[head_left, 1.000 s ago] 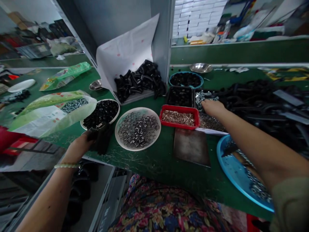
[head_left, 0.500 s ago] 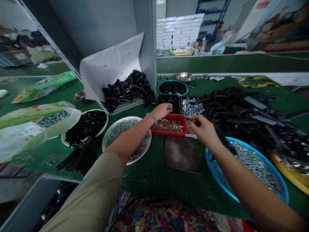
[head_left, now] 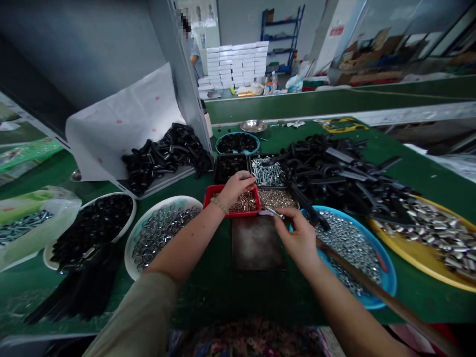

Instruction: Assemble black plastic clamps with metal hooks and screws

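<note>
My left hand [head_left: 240, 188] hovers over the red tray [head_left: 232, 215] of small copper-coloured rivets [head_left: 243, 202]. Its fingertips are bent together; what is between them, if anything, is hidden. In my right hand [head_left: 299, 233], thumb and fingers pinch a silver screw [head_left: 274, 212], pointing left above the front edge of the trays. Below it lies a dark metal plate [head_left: 256, 243]. Just behind are a tray of tiny brownish metal pieces [head_left: 277, 198] and a tray of silver screws [head_left: 267, 172]. A black tray [head_left: 230, 166] of dark parts is beyond my left hand.
A blue basin [head_left: 351, 248] of small metal parts, a wooden stick [head_left: 372, 285] and a yellow basin [head_left: 409, 248] lie right. Black parts are heaped [head_left: 330, 168] behind. A white bowl of rings [head_left: 163, 233] and a grey bin [head_left: 189, 94] stand left. A person [head_left: 194, 49] stands far back.
The view has turned to the right. My left hand has come from the black tray to the red one. My right hand has drawn back from the trays and now shows a screw.
</note>
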`<state>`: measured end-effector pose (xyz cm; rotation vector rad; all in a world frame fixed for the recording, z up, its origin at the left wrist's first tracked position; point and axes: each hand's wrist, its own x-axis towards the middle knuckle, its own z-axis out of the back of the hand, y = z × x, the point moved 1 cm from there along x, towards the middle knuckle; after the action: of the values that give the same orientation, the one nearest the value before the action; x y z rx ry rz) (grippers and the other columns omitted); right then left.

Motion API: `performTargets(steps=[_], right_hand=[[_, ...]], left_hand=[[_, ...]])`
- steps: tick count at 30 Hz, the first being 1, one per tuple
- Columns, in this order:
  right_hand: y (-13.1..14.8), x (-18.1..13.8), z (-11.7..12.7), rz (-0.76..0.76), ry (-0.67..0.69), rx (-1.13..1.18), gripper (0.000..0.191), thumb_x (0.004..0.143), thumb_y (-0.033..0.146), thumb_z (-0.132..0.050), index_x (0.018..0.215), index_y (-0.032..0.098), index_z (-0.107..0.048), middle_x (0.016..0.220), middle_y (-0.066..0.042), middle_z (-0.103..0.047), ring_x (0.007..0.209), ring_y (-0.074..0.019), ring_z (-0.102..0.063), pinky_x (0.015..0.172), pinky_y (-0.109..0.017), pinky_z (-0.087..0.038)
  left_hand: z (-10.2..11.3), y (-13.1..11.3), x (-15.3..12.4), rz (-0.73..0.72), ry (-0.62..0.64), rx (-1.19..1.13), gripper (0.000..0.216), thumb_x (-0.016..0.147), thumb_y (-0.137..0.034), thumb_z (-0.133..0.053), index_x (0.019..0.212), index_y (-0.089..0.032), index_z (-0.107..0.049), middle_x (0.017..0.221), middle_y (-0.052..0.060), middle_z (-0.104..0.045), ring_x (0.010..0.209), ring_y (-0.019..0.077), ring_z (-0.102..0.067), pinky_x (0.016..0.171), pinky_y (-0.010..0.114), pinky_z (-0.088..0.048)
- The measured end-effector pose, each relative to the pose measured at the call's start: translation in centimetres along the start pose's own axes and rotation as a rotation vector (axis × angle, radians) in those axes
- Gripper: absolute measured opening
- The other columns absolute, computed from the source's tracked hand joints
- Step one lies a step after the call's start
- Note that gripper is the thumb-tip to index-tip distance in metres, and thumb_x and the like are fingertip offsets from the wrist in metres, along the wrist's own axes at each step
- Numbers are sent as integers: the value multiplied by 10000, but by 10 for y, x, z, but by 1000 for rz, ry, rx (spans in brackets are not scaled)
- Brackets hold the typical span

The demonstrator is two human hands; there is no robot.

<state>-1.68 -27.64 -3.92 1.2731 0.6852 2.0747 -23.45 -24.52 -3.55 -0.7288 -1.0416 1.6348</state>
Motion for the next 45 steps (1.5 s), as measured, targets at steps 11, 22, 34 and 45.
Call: performTargets(steps=[11, 22, 34, 45], right_hand=[[14, -30, -18, 204, 73, -230, 96, 879, 236, -551, 943, 249, -622, 866, -75, -690, 832, -243, -666, 766, -409, -563], [16, -61, -14, -436, 426, 606, 260, 871, 480, -579, 933, 228, -562, 726, 9, -603, 601, -145, -589, 575, -292, -515], [34, -104, -26, -470, 464, 433, 252, 887, 444, -560, 1017, 233, -609, 798, -31, -703, 693, -194, -697, 692, -351, -570], [34, -104, -19, -426, 431, 571, 143, 867, 302, -578, 994, 239, -598, 818, 1, -688, 742, -155, -696, 725, -315, -577]], left_hand=[[-46, -21, -142, 147, 9, -1151, 291, 704, -278, -792, 961, -173, -706, 943, 25, -695, 890, 135, -633, 872, 271, -482], [-26, -11, -212, 245, 215, -1090, 298, 755, -294, -749, 1025, -187, -680, 909, 44, -720, 792, 157, -688, 843, 345, -536], [26, 32, -233, 9, -17, 171, 242, 883, -248, -551, 1116, -209, -603, 1081, 77, -675, 1018, 231, -632, 960, 370, -462], [92, 68, -214, 169, -107, 758, 240, 870, -298, -495, 936, -162, -682, 1067, 134, -676, 1043, 301, -592, 981, 435, -432]])
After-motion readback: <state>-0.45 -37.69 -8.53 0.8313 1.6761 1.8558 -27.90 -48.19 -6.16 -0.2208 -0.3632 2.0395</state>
